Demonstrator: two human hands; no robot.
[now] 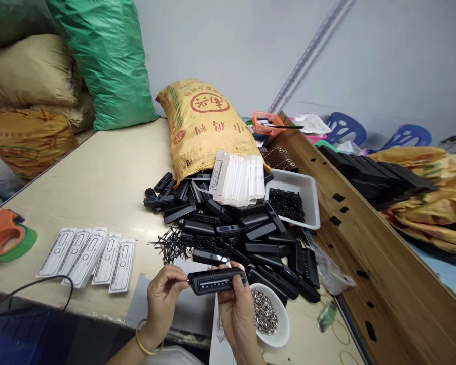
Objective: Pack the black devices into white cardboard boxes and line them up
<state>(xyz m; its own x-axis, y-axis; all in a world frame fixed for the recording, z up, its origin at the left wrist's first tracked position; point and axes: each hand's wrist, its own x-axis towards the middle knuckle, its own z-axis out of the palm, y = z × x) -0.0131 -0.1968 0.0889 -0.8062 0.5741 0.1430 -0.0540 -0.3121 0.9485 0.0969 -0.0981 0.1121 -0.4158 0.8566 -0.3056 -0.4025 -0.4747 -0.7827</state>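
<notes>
My right hand (235, 304) is closed around a long black plastic part (216, 280), held level above the table's near edge. My left hand (163, 294) pinches a thin dark pin at the part's left end. Just behind lies a heap of the same black plastic parts (247, 228), spilling from a yellow woven sack (205, 126). A loose scatter of thin black pins (175, 243) lies to the left of the heap. A white bowl (279, 332) holding small metal pieces sits right beside my right hand.
A stack of white cards (237, 177) rests on the heap, and a white tray (309, 195) holds more pins. Several white cards (89, 256) lie in a row at left, near an orange tape dispenser (2, 235). A wooden divider (365, 243) runs along the right.
</notes>
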